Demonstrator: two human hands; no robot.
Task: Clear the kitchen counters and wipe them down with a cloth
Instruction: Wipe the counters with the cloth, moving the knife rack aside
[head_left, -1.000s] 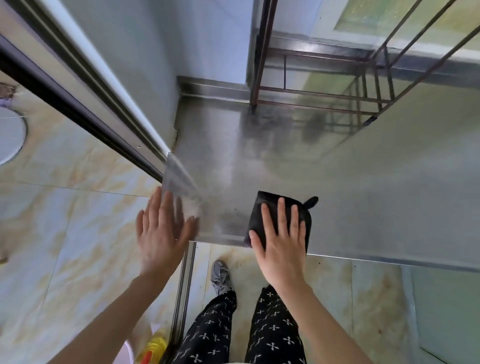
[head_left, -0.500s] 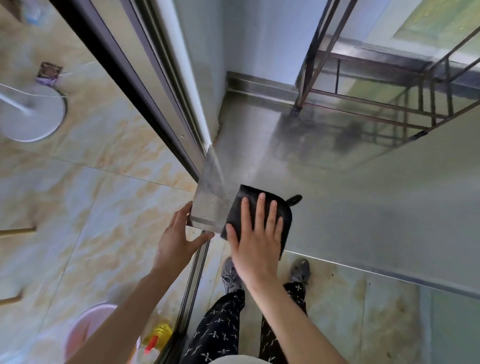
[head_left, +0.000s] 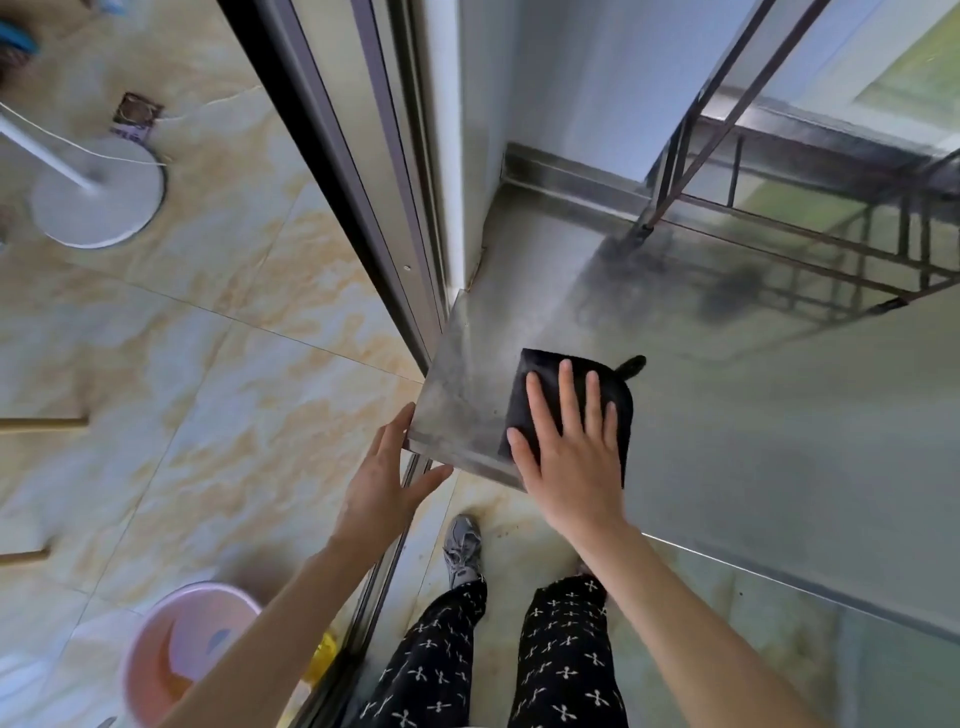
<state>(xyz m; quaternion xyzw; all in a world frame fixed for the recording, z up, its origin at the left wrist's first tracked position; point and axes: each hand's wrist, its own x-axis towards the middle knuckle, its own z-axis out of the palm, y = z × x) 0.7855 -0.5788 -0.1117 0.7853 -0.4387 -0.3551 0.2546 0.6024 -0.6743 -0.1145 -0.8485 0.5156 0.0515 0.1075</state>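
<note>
A folded black cloth (head_left: 545, 379) lies flat on the stainless steel counter (head_left: 753, 426), close to its front left corner. My right hand (head_left: 571, 457) presses down on the cloth with fingers spread, covering its near half. My left hand (head_left: 387, 483) is open and empty, fingertips touching the counter's left front corner edge from the outside.
A dark metal rack (head_left: 810, 223) stands on the counter at the back right. A sliding door frame (head_left: 374, 197) runs along the counter's left side. On the tiled floor are a pink basin (head_left: 182, 649), a white fan base (head_left: 98, 202) and a yellow bottle (head_left: 324, 660).
The cloth and my right hand have slid left along the front edge toward the corner. My left hand dropped off the counter top to the corner's edge. The view shifted left.
</note>
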